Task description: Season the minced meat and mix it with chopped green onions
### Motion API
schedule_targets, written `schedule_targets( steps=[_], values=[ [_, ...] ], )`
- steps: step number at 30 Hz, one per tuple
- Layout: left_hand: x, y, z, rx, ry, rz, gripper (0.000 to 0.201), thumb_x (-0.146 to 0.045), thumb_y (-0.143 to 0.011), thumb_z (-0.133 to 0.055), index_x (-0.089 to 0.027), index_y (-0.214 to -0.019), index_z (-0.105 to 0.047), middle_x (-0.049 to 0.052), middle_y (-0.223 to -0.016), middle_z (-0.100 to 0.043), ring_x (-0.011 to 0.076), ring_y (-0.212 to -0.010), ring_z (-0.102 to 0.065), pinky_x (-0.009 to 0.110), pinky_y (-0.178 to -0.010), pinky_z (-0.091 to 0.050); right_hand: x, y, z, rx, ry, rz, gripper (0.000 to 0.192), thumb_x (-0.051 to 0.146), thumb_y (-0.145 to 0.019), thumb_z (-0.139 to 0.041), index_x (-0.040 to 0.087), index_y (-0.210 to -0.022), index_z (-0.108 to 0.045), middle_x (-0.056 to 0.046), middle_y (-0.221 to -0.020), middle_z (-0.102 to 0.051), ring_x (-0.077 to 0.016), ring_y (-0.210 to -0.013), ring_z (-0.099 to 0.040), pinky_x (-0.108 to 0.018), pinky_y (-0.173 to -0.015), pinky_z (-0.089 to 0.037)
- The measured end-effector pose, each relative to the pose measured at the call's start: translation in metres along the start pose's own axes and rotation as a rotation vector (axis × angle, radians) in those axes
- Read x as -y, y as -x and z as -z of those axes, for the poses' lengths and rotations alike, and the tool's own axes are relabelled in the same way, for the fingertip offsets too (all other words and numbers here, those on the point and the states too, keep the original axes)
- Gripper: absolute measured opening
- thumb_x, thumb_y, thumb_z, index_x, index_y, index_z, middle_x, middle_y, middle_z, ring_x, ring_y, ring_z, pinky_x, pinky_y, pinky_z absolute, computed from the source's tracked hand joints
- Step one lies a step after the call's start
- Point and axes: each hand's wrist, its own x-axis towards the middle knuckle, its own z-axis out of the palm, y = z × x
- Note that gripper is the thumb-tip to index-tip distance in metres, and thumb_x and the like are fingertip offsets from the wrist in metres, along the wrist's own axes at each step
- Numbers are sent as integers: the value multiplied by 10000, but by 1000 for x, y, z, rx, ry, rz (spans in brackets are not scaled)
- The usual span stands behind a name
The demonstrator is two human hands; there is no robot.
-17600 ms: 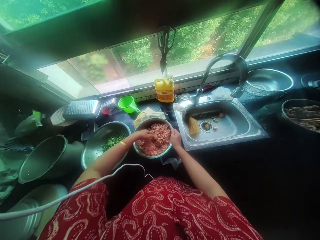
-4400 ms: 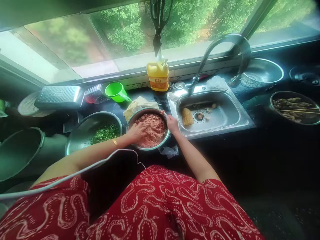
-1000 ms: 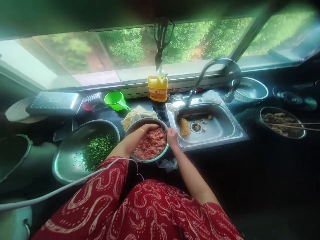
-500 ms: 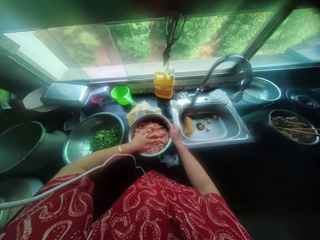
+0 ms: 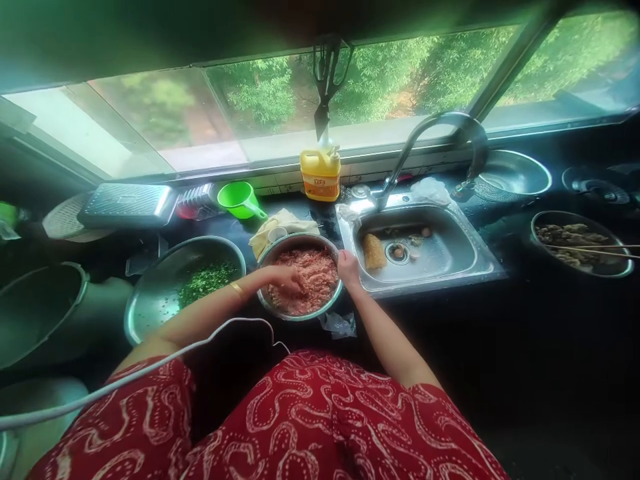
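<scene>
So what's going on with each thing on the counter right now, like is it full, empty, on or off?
Left hand: fingers pressed into the minced meat.
Right hand: holds the meat bowl by its rim.
Greens bowl: chopped greens on one side.
Faucet: off, no water showing.
Sink: no water, a sponge inside.
Soap bottle: upright, closed.
Green cup: tipped toward the camera.
</scene>
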Motion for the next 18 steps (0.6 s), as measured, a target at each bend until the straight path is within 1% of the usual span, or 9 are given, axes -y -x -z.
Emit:
schedule_targets(
  steps=[2,4,7,10,12,14,15,16,18],
  values=[
    [2,-6,24,-158,-12,102,357,-413,-881,-448,-197,-1041,-683,51,-922,-688,176,-792,-618,242,-734,-452,0,-1,0,10,-2,9,309,300,-866,-351,180,-746,-609,-45,-736,-627,-160,-677,-502,-266,-653,-366],
    [-7,-30,45,-358,-94,206,388,-329,-918,-365,-125,-1037,-672,123,-995,-676,204,-849,-622,270,-760,-455,0,-2,-1,25,7,7,318,304,-870,-345,180,-760,-616,-44,-740,-627,-161,-678,-506,-267,-657,-369],
    [-43,-75,49,-405,-128,174,336,-184,-878,-387,-50,-955,-686,192,-970,-666,226,-867,-628,292,-775,-454,-1,-4,0,47,29,2,316,297,-870,-344,180,-776,-623,-44,-751,-632,-162,-693,-515,-265,-668,-374],
    [-76,-93,18,-415,-141,106,314,-194,-871,-420,-49,-921,-694,196,-914,-665,245,-853,-625,338,-795,-451,-2,-7,1,42,33,6,302,278,-864,-347,178,-805,-626,-45,-778,-640,-160,-718,-522,-258,-676,-375],
    [-78,-79,-12,-430,-171,-35,276,-234,-868,-460,-118,-911,-707,146,-951,-671,240,-926,-601,369,-893,-417,-2,-7,2,36,28,3,297,270,-862,-345,179,-806,-622,-44,-776,-639,-158,-719,-518,-255,-675,-370],
    [-60,-51,-35,-515,-243,-257,249,-314,-867,-495,-214,-927,-714,90,-1035,-661,269,-1082,-530,453,-1009,-324,0,-5,3,47,17,5,296,269,-864,-343,183,-788,-616,-40,-761,-633,-158,-709,-512,-255,-669,-362],
    [-48,-35,-43,-554,-266,-273,229,-360,-856,-525,-268,-942,-715,63,-1131,-633,297,-1179,-460,508,-1043,-263,1,-4,3,57,11,7,297,268,-865,-341,184,-777,-612,-39,-752,-629,-159,-701,-508,-255,-666,-359],
    [-34,-21,-48,-566,-288,-253,232,-386,-853,-538,-319,-1000,-704,42,-1266,-566,316,-1250,-390,541,-1058,-219,2,-2,3,64,6,7,301,265,-867,-337,184,-766,-609,-38,-745,-625,-159,-694,-506,-257,-664,-357],
    [-11,1,-52,-577,-291,-101,338,-444,-854,-540,-320,-1149,-649,61,-1435,-407,340,-1332,-283,543,-1080,-181,4,1,1,62,6,-5,311,257,-871,-329,179,-756,-606,-42,-736,-621,-161,-681,-501,-261,-659,-351]
  ],
)
